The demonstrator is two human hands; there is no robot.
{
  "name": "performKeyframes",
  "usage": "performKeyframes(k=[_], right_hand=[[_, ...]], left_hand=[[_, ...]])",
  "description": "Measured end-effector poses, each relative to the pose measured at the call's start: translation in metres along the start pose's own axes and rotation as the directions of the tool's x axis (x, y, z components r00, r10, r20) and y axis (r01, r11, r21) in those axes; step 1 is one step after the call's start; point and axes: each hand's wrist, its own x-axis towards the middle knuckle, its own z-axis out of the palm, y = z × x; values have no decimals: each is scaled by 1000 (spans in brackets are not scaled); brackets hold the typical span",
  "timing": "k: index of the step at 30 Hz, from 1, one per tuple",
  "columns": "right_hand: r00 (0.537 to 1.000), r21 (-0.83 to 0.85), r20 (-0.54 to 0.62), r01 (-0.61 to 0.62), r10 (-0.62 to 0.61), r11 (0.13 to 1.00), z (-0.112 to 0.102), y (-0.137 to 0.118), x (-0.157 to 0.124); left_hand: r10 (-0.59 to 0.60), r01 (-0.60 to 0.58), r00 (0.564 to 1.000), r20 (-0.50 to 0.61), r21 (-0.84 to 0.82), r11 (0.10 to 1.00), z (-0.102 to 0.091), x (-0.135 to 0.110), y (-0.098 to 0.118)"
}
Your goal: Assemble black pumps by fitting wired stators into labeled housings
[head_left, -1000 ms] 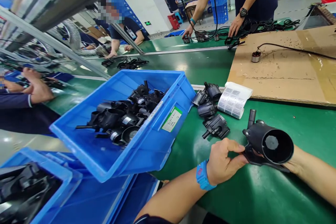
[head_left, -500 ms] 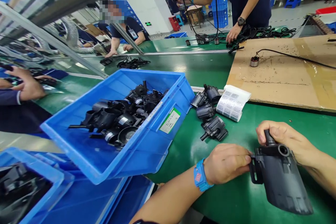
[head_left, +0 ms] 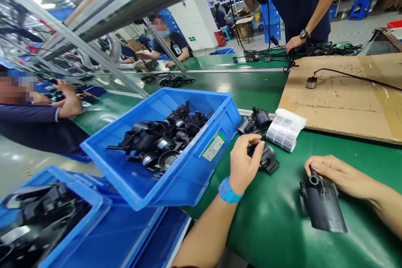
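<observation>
"Housing (head_left: 325, 209) where?"

"Over the table (head_left: 273, 226), spout (head_left: 314, 179) gripped by your right hand (head_left: 342, 176) alone; your left hand (head_left: 244, 165) has moved to the loose parts (head_left: 270, 161) (can't tell whether it's gripping one)."

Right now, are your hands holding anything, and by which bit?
The right hand holds a black housing by its upper end, at the short pipe. Whether the left hand grips any of the black parts beside it can't be told.
</observation>
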Motion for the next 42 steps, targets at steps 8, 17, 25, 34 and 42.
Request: performKeyframes(k=[8, 17, 25, 34, 42], right_hand=[[875, -356, -472, -81, -104, 931, -12, 29, 21], [682, -237, -685, 125, -257, 963, -21, 4, 86], [661, -181, -708, 168, -247, 969, -21, 19, 100], [605, -260, -743, 135, -287, 956, -31, 29, 96], [531, -453, -731, 94, -430, 887, -33, 32, 95]], left_hand=[[-20, -1, 960, 278, 76, 997, 8, 56, -20], [-5, 67, 872, 490, -110, 992, 55, 105, -31], [49, 197, 766, 641, -308, 931, 52, 101, -42], [12, 201, 798, 603, -285, 937, 58, 93, -32], [28, 114, 807, 590, -202, 973, 56, 91, -28]])
